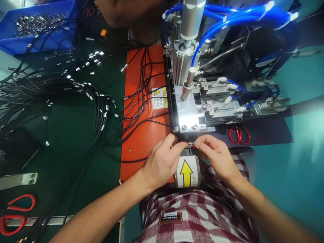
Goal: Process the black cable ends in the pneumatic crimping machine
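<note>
Just in front of the metal press [190, 113], both my hands meet at a small metal cable end [190, 143] with a short red wire showing. My left hand [163, 160] is closed, thumb and forefinger pinching the cable end from the left. A black cable [135, 161] runs across the orange plate [142, 149] and under this hand. From the right, my right hand [216, 155] pinches the fine wires at the tip. Its fingertips hide part of them. Below the hands is a white label [187, 172] with a yellow arrow.
Several black cables [141, 106] cross the orange plate into the press. A cable bundle [97, 133] with metal ferrules lies left, near a blue bin [48, 39] of metal parts. Red-handled scissors [239, 135] lie right, more red handles [13, 224] lower left. Another person's arm [123, 8] is behind.
</note>
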The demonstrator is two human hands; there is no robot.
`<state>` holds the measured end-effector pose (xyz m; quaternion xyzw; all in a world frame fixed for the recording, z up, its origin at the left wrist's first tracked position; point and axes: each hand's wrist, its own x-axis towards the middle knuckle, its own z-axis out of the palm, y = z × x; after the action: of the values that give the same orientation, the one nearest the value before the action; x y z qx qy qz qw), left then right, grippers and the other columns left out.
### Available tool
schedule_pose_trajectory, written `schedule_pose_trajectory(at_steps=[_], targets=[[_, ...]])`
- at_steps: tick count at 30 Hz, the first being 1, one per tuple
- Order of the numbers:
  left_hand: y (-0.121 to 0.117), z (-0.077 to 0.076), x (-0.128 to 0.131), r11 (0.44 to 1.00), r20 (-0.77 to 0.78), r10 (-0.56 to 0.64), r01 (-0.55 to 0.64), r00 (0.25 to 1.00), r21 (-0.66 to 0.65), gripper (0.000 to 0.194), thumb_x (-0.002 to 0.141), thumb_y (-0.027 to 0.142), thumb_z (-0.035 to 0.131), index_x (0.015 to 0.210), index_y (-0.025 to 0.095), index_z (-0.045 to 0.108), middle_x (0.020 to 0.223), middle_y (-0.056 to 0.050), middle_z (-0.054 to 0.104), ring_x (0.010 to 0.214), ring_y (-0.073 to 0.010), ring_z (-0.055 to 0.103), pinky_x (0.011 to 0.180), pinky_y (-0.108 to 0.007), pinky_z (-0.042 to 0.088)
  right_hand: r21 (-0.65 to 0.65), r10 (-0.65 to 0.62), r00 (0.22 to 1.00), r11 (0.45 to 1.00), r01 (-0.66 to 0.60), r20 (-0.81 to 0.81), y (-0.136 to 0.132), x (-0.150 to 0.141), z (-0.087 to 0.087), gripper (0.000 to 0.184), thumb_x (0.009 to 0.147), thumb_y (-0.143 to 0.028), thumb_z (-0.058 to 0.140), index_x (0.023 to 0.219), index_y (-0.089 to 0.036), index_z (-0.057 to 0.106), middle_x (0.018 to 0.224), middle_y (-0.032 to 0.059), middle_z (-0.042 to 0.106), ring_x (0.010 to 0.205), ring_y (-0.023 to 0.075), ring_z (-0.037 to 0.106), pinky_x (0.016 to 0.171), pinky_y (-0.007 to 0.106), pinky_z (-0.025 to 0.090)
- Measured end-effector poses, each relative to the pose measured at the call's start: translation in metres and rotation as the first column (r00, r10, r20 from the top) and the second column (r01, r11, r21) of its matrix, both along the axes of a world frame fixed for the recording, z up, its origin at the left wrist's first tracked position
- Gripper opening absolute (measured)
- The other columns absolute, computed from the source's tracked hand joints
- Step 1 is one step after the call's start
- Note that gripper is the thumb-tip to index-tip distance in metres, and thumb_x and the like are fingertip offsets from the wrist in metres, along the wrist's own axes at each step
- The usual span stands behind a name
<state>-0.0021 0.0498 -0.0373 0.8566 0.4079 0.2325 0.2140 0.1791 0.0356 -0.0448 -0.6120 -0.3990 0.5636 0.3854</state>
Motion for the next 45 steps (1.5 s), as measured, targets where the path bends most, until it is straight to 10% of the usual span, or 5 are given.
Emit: schedule_pose_trajectory(at_steps=[17,29,40,45], targets=[[-0.001,0.000,0.000,1.000,-0.036,-0.003,0.004,0.999,0.013,0.029,0.090,0.009,0.042,0.109,0.014,0.063,0.086,-0.007,0.051,0.078,-0.0172,0.056,0.068,-0.030,0.054,0.068,0.002,0.983,0.998,-0.014,0.181,-0.006,-0.001,-0.006,0.023,0.084,-0.039,0.056,0.072,-0.020,0.057,0.065,-0.0011,0.053,0.059,0.0143,0.043,0.053,0.027,0.033],[-0.001,0.001,0.002,1.000,-0.033,-0.005,0.006,0.999,0.017,0.030,0.089,0.007,0.042,0.108,0.011,0.064,0.086,-0.008,0.052,0.078,-0.0174,0.056,0.068,-0.030,0.053,-0.073,0.052,0.990,0.995,-0.062,-0.128,0.000,0.006,-0.005,0.027,0.080,-0.040,0.063,0.068,-0.018,0.056,0.052,-0.0058,0.044,0.050,0.0101,0.036,0.051,0.025,0.029],[-0.003,0.000,-0.001,1.000,0.132,-0.007,0.005,0.991,0.016,0.029,0.090,0.007,0.042,0.111,0.014,0.061,0.087,-0.007,0.052,0.077,-0.0159,0.055,0.068,-0.028,0.051,0.089,0.011,1.000,0.996,-0.013,0.021,-0.007,0.005,0.003,0.019,0.083,-0.035,0.063,0.076,-0.018,0.059,0.071,-0.0007,0.054,0.062,0.0126,0.046,0.056,0.024,0.038],[-0.012,0.030,0.005,0.937,0.218,0.129,-0.047,0.967,-0.348,0.023,0.089,0.022,0.055,0.110,0.016,0.058,0.094,-0.007,0.059,0.084,-0.0165,0.057,0.075,-0.029,0.049,0.121,0.090,0.996,0.988,-0.093,0.026,-0.021,0.002,0.022,0.016,0.089,-0.030,0.057,0.077,-0.020,0.056,0.066,-0.0032,0.048,0.057,0.0111,0.042,0.050,0.023,0.035]])
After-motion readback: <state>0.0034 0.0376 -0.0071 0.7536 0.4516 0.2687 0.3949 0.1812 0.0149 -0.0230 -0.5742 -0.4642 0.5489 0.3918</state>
